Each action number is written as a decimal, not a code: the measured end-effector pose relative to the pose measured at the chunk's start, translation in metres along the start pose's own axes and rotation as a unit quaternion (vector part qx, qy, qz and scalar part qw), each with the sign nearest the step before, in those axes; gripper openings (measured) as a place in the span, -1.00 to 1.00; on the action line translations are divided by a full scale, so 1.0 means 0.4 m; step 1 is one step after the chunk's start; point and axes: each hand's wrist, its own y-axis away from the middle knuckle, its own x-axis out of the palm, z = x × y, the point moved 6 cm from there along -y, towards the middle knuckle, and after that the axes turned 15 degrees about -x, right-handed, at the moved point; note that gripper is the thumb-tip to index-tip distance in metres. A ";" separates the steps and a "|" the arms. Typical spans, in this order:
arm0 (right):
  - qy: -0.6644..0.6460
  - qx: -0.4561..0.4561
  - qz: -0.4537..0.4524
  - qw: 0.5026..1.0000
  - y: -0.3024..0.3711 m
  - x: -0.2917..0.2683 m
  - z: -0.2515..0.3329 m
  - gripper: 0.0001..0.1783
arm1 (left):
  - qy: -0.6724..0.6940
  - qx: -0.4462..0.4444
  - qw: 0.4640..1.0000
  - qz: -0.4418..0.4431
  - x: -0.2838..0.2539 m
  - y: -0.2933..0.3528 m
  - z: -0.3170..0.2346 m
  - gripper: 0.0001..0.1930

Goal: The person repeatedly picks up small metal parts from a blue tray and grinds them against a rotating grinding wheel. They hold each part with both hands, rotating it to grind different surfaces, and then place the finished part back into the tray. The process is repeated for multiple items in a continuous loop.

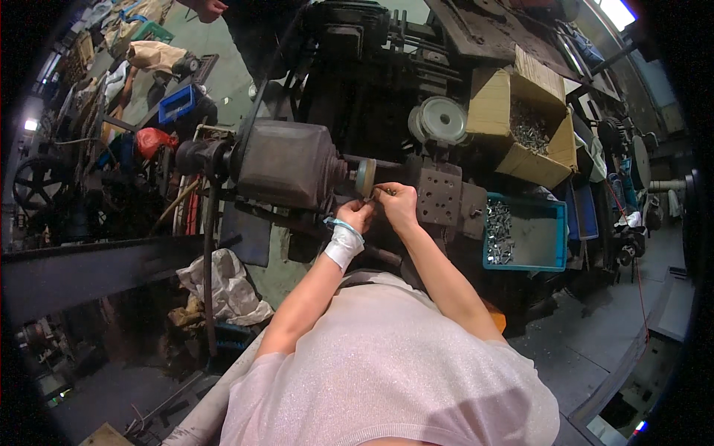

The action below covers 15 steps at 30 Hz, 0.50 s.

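Note:
My two hands meet at the right face of a wheel [365, 178] with a pale tan rim, mounted on the shaft of a dark machine. My left hand [357, 214], with a white wrap [343, 245] round its wrist, is closed in a pinch just below the wheel. From the right, my right hand [399, 204] is closed too, its fingertips beside the wheel and almost touching the left ones. A tiny glint shows at the right fingertips, but the fingers hide most of what they hold.
A drilled metal block [439, 195] stands right of my hands, below a round pale wheel [443, 120]. Farther right are a teal bin [563, 236] with shiny metal pieces and a cardboard box [487, 100] of small parts. The machine housing [282, 163] stands left. Another person's hand [208, 9] shows top left.

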 end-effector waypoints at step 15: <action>-0.140 0.104 0.170 0.970 0.147 -0.006 0.105 -0.76 | 0.395 -0.105 0.905 0.116 -0.055 0.025 0.087 -0.80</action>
